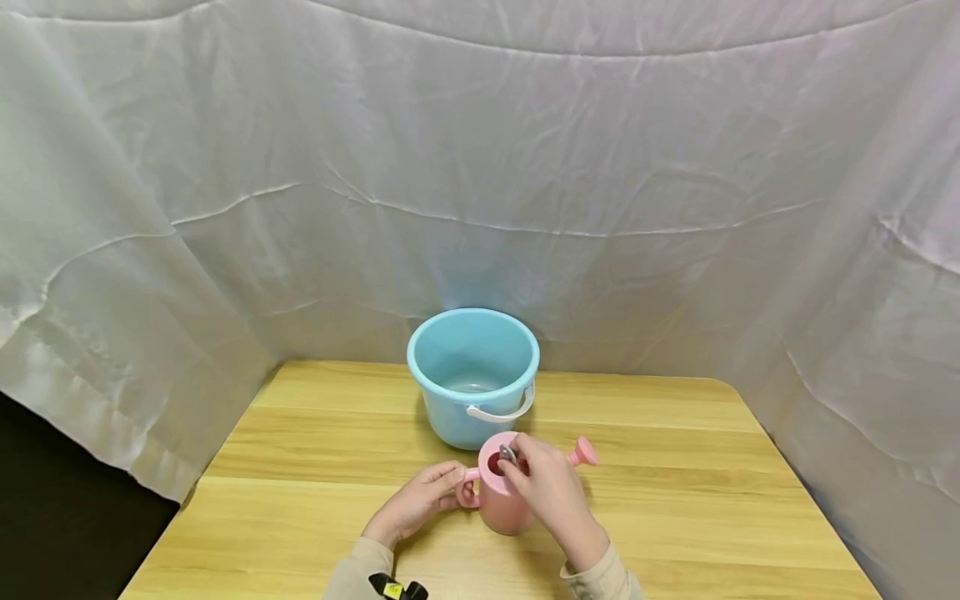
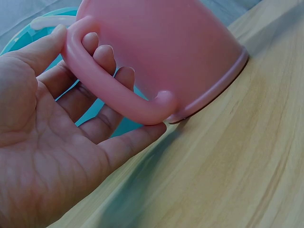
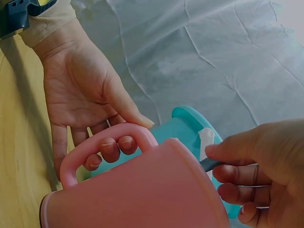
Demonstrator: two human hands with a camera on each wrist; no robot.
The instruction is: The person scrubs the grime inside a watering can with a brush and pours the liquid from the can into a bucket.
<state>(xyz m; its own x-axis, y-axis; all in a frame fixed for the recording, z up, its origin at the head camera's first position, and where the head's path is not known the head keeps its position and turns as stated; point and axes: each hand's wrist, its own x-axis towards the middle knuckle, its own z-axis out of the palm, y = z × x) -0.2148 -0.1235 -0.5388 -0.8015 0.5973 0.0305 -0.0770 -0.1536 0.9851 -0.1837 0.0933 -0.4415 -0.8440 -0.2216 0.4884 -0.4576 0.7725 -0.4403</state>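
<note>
A pink watering can [image 1: 504,500] stands on the wooden table. My left hand [image 1: 422,498] holds its handle [image 2: 107,88], with several fingertips through the loop and the thumb against the top of it. Over the can's round top opening, my right hand [image 1: 551,487] pinches a small grey object [image 1: 507,454] between thumb and fingers. In the right wrist view only a dark, flat end of that grey object [image 3: 209,164] shows at the rim; the fingers hide the rest, and I cannot tell its kind. The can's spout head [image 1: 583,452] points to the right.
Just behind the can stands a light blue bucket [image 1: 450,417] with a white handle [image 1: 504,414] hanging at its front. Pale grey cloth [image 1: 480,167] hangs behind and at both sides of the table [image 1: 315,517]. A dark area lies beyond the table's left edge.
</note>
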